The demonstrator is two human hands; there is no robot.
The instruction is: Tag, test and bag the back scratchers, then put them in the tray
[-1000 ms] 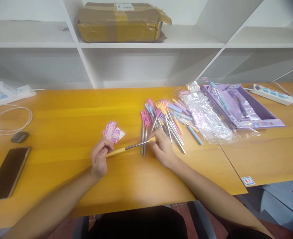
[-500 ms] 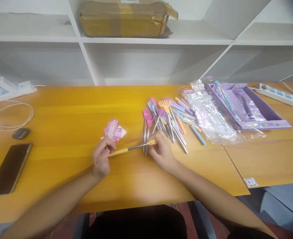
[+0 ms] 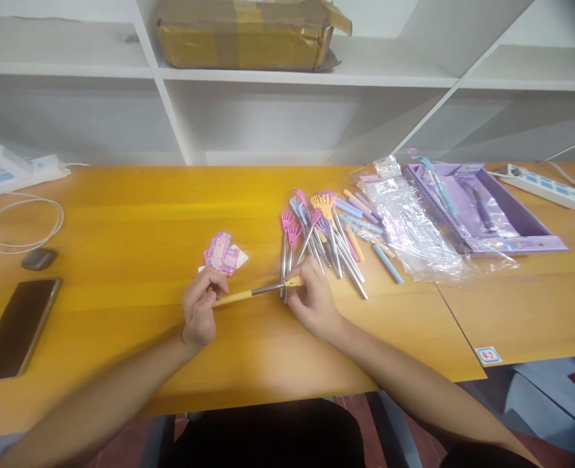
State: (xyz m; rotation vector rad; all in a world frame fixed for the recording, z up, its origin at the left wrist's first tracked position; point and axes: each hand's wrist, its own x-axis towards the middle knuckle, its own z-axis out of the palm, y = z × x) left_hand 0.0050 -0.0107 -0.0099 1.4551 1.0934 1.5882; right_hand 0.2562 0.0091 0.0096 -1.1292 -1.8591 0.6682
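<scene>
Between my two hands lies a yellow back scratcher [image 3: 267, 288] with a metal rod, held nearly level above the table. My left hand [image 3: 202, 307] is closed round its yellow handle. At the other end, the fingers of my right hand [image 3: 313, 298] pinch the yellow claw head, which they partly hide. Just beyond my right hand is a pile of back scratcher heads on metal rods [image 3: 337, 250], in pink, blue, purple and yellow. Loose coloured handles [image 3: 389, 262] lie to the right of the pile. Small pink printed cards [image 3: 223, 252] sit in a heap beyond my left hand.
Clear plastic bags [image 3: 412, 227] lie beside a purple open box [image 3: 526, 214] holding wrapped items. A phone [image 3: 17, 328], a dark small case [image 3: 38, 258] and a white cable [image 3: 21, 247] are at left. Power strips [image 3: 544, 184] stand at both sides. Behind is a shelf with a carton [image 3: 246, 39].
My right hand has shifted very slightly left at the claw head. Both hands keep hold of the back scratcher, and the whole view has moved a little.
</scene>
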